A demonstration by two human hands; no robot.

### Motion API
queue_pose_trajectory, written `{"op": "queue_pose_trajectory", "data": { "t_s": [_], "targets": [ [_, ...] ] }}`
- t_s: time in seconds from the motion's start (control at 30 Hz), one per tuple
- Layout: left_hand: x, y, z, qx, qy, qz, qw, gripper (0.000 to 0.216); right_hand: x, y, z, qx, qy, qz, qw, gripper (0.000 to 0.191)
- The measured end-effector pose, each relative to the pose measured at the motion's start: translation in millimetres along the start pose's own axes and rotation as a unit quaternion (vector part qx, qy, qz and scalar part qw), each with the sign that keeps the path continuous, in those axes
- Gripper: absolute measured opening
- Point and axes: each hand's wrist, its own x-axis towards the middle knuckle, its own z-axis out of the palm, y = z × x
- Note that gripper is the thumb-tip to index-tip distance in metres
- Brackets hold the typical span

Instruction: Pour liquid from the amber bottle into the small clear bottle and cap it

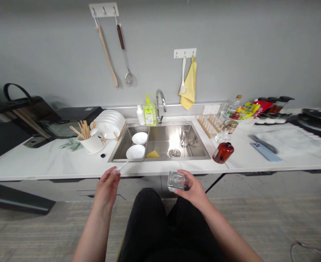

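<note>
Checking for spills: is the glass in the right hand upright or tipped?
Tipped: the square glass tumbler leans sideways in the right hand, its edges slanting.

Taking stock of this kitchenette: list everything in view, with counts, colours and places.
sink: one, stainless steel, in the white marble counter
wire rack: one, steel, in the sink's left side
bowls: two, white, in the wire rack
sponge: one, yellow, in the sink
faucet: one, chrome, behind the sink
dish soap bottle: one, yellow-green, left of the faucet
plates: one stack, white, left of the wire rack
chopsticks: one bunch, wooden, in a white cup
towel: one, yellow, hanging on the wall
red bottle: one, dark red, right of the sink
phone: one, pale blue, on the counter's right
left hand: one, holding a thin pale handle
right hand: one, holding a clear square glass jar
</note>
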Motion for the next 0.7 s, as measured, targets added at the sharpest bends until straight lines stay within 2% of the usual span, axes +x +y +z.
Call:
{"op": "queue_pose_trajectory", "data": {
  "t_s": [0.1,0.17,0.23,0.3,0.4,0.47,0.57,0.7],
  "targets": [
    [25,10,-36,0.048,0.044,0.054,0.996,0.059,0,2,-5,-0.002,0.004,0.004,1.0,0.08],
    [43,15,-55,0.122,0.079,0.102,0.984,0.061,0,4,-8,-0.002,0.005,0.007,1.0,0.08],
    [63,19,-68,0.231,0.116,0.134,0.957,0.063,-1,6,-11,-0.001,0.005,0.01,1.0,0.079],
    [86,20,-77,0.36,0.143,0.142,0.911,0.064,-1,7,-12,-0.002,0.008,0.012,1.0,0.079],
    [120,20,-79,0.534,0.147,0.133,0.822,0.059,-2,8,-13,-0.001,0.013,0.015,1.0,0.081],
    [138,19,-75,0.584,0.142,0.142,0.787,0.056,-3,8,-14,-0.006,0.017,0.015,1.0,0.081],
    [154,15,-63,0.597,0.135,0.176,0.771,0.052,-4,9,-16,-0.018,0.022,0.012,1.0,0.081],
    [158,9,-54,0.61,0.138,0.204,0.753,0.05,-5,10,-18,-0.025,0.027,0.013,0.999,0.081]
  ]
}}
